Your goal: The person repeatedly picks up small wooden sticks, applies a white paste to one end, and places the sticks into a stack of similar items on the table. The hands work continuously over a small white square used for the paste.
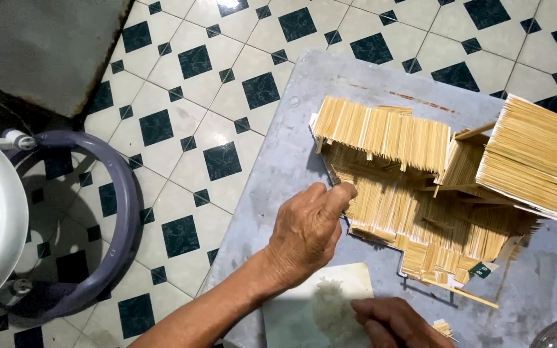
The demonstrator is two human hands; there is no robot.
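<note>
The left hand [307, 235] has its thumb and fingers pinched together against the front wall of the stick house [420, 187], seemingly pressing a thin stick there. The right hand [398, 322], below the house, has fingers curled; whether they grip the short sticks [443, 328] beside them I cannot tell. The house sits on a grey board [278, 174]. It looks light and brittle; the base seems the safest hold.
</note>
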